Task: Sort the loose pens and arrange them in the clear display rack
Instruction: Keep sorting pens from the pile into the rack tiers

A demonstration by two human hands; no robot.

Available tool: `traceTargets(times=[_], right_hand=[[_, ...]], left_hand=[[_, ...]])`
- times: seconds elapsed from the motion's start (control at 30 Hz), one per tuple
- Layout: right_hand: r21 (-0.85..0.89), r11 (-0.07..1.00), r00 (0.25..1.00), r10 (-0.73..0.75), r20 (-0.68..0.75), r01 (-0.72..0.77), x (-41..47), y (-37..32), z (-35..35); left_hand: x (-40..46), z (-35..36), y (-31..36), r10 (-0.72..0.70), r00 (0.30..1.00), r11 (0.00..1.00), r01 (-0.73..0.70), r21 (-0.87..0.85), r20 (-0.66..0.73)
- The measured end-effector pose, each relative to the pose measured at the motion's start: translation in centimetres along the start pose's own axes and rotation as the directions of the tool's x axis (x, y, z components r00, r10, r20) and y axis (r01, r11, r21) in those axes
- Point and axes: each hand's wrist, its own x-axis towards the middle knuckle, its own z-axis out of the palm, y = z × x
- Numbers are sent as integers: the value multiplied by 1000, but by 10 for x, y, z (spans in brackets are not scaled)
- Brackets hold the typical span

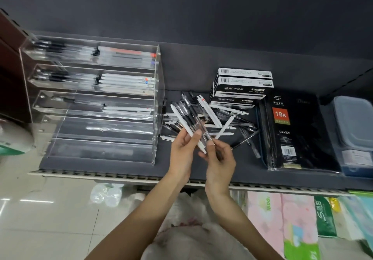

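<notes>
Along a dark grey shelf (201,62) with a slotted pale front edge and a dark wall behind it, a clear display rack (96,98) stands at the left, its stepped trays partly filled: black and white pens lie in the far three tiers, while the near tiers look almost bare. Just right of the rack a pile of loose pens (226,118), black, clear and white, lies scattered on the shelf. Far of the pile sits a stack of pen boxes (242,86), and to its right a black diary (290,130) in wrapping with an orange label, then a lidded plastic box (355,130) at the far right. Below the shelf are pale floor tiles at the left and pastel tissue packs (282,219) at the right. Both bare forearms reach up from the near edge and meet over the shelf front. The left hand (182,151) grips a fanned bunch of pens (191,124), a white one among black and clear ones, slanting up to the far left. The right hand (219,157) pinches the near end of one of those pens between thumb and fingers, touching the bunch
</notes>
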Motion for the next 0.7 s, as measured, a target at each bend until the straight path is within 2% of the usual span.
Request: traceTargets(times=[0.07, 0.17, 0.43, 0.6, 0.7], right_hand=[[-34, 999, 999, -30, 45, 31, 5, -3, -8], [-137, 984, 976, -85, 198, 114, 13, -11, -22], [-264, 917, 824, -108, 556, 299, 21, -32, -5], [-307, 882, 722, -52, 690, 356, 5, -28, 40], [-323, 834, 637, -44, 770, 448, -14, -22, 73]], left_hand=[[-1, -6, 9, -48, 999, 994, 48, 102, -4], [-1, -19, 26, -128, 991, 977, 120, 178, 34], [-16, -45, 46, -141, 990, 989, 142, 33, -26], [-21, -89, 67, -144, 986, 989, 142, -35, -85], [-21, -128, 81, -134, 982, 991, 134, -6, -131]])
